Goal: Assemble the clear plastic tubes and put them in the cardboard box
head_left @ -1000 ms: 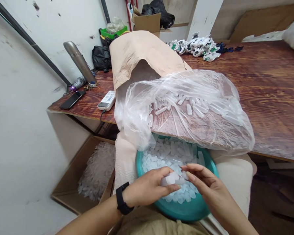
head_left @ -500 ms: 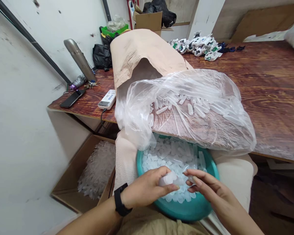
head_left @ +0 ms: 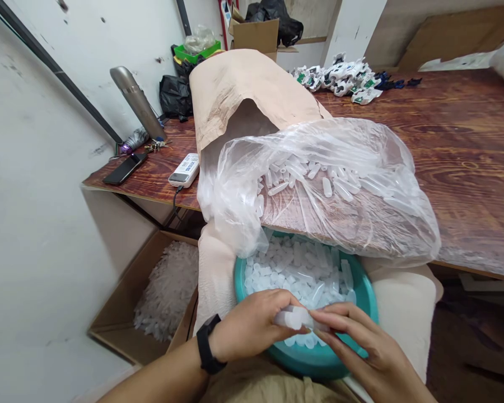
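Observation:
Over a teal basin (head_left: 306, 364), my left hand (head_left: 252, 324) is closed around whitish translucent plastic tubes (head_left: 293, 317); how many it holds is unclear. My right hand (head_left: 367, 338) pinches a small translucent piece (head_left: 319, 324) against the end of these, fingertips almost touching the left hand's. That piece is mostly covered by the fingers. Heaped in the basin are small white caps (head_left: 273, 277), with a few clear tubes (head_left: 346, 274) among them. Just beyond the basin, a clear plastic bag (head_left: 373, 151) lies open-sided on the table edge, holding many translucent tubes (head_left: 327, 187).
A cardboard box (head_left: 113, 322) of translucent pieces stands low at the left. The wooden table (head_left: 470, 145) bears a brown paper sack (head_left: 252, 78), a phone (head_left: 125, 169), a white corded device (head_left: 185, 170), a metal bottle (head_left: 136, 103) and a pile of white-green items (head_left: 348, 78).
My right hand has moved left and brought its small piece against the tubes in my left hand. Before, a small gap separated the two hands.

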